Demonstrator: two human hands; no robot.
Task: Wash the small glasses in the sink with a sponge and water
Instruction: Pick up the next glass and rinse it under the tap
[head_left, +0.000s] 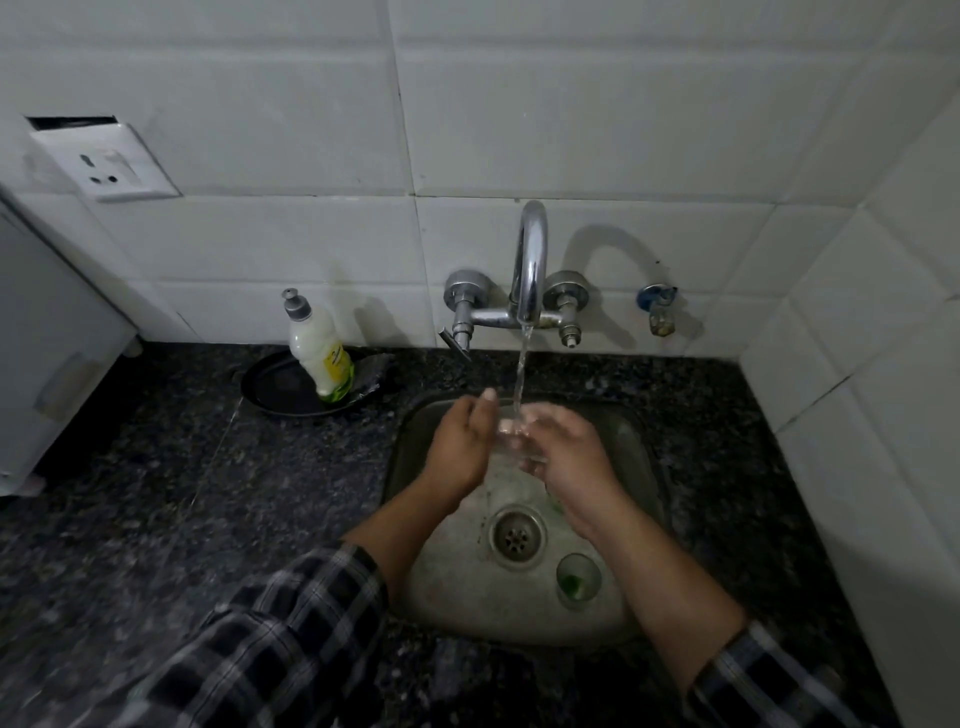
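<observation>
Head view, right hand (566, 457): fingers were curled round a clear small glass (511, 441), which was held under the water stream (521, 369).
Left hand (460, 447): was held at the glass's left side, fingers half curled; whether it had a hold could not be told.
Nearer than the grip: a second glass (577, 579) was stood in the sink (441, 597), beside the drain (517, 535).
Beyond the grip, left: a soap bottle (319, 353) was set on a dark plate (270, 384).
</observation>
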